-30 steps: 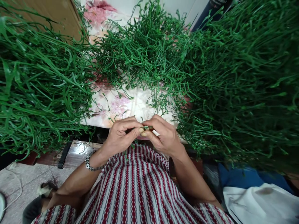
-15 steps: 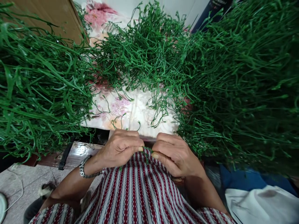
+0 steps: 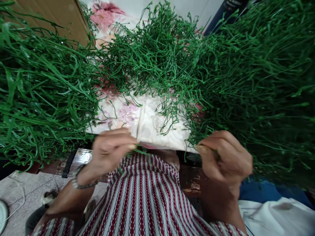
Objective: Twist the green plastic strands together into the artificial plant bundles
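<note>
My left hand point(image 3: 113, 152), blurred by motion, pinches a thin green stem point(image 3: 142, 152) that pokes out past the fingertips to the right, above the striped apron. My right hand point(image 3: 225, 157) is off to the right, by the front edge of the big pile of wiry green stems point(image 3: 261, 82). Its thumb and fingers are closed; a dark greenish bit shows at them, too blurred to name. Between and beyond the hands lies a flowered white cloth point(image 3: 157, 126), with a few loose stems on it and a heap of tangled stems point(image 3: 157, 59) behind.
A pile of broader, glossy green strands point(image 3: 44, 88) fills the left side. Behind it stands a cardboard box point(image 3: 54, 19). A dark blue box point(image 3: 226, 13) leans at the back right. White fabric point(image 3: 278, 216) and blue fabric point(image 3: 261, 190) lie at lower right.
The hands have parted from in front of the apron. The right moved well to the right, the left a little leftward with the green stem still pinched.
</note>
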`<state>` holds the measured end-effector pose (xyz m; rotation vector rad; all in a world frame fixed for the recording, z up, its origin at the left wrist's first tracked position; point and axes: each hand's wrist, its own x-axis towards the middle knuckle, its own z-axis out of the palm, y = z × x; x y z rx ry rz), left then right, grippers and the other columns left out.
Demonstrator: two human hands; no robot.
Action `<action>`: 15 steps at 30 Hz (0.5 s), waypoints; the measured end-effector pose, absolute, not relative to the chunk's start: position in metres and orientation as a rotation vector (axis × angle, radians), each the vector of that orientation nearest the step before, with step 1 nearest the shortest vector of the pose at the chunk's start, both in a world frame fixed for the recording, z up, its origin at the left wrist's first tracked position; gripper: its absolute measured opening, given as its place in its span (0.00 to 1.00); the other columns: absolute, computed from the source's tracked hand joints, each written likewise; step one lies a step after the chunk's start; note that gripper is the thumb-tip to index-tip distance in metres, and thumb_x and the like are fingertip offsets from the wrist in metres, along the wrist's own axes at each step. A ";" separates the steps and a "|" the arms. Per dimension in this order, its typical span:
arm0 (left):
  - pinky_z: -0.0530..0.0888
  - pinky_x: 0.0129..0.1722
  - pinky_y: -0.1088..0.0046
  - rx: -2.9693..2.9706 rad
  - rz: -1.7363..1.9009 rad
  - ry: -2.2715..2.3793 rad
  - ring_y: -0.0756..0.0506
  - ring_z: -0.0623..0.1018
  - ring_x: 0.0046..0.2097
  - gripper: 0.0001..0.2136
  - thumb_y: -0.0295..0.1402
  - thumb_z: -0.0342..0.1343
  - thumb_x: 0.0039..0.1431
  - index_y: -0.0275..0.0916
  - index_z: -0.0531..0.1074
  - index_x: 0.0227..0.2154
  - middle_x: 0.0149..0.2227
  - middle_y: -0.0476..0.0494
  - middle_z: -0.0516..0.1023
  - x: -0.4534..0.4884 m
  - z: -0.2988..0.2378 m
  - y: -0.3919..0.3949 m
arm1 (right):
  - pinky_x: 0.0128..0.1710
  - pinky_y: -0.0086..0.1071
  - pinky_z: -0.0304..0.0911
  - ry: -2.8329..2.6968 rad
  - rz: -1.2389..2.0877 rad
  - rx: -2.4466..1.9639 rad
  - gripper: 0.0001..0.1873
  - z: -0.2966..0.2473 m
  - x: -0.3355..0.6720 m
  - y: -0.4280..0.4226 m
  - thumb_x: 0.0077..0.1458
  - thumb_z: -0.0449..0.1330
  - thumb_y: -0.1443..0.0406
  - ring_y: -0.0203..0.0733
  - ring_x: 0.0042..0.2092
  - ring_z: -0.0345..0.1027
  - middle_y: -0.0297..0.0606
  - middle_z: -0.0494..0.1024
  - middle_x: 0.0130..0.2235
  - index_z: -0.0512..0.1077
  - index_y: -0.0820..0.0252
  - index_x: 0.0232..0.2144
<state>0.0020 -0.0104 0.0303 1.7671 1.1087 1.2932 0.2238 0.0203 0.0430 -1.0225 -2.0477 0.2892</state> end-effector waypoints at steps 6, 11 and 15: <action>0.69 0.35 0.71 1.605 1.163 1.026 0.48 0.72 0.36 0.08 0.29 0.52 0.56 0.37 0.76 0.36 0.32 0.43 0.73 0.016 0.022 0.014 | 0.31 0.32 0.58 -1.918 0.797 -0.891 0.09 0.020 0.213 0.035 0.59 0.47 0.66 0.36 0.32 0.62 0.36 0.67 0.28 0.61 0.59 0.27; 0.68 0.33 0.74 1.516 1.174 1.101 0.49 0.72 0.35 0.11 0.28 0.50 0.57 0.39 0.75 0.40 0.33 0.44 0.74 0.016 0.010 0.015 | 0.25 0.27 0.53 -1.826 0.849 -0.977 0.07 0.011 0.210 0.039 0.60 0.48 0.65 0.31 0.24 0.56 0.30 0.64 0.25 0.63 0.59 0.31; 0.68 0.32 0.77 1.425 1.290 1.194 0.51 0.73 0.34 0.11 0.27 0.52 0.56 0.41 0.74 0.41 0.35 0.46 0.76 0.022 0.002 0.008 | 0.24 0.26 0.52 -1.914 0.898 -1.028 0.08 0.012 0.199 0.039 0.57 0.53 0.62 0.29 0.24 0.55 0.29 0.64 0.25 0.67 0.59 0.37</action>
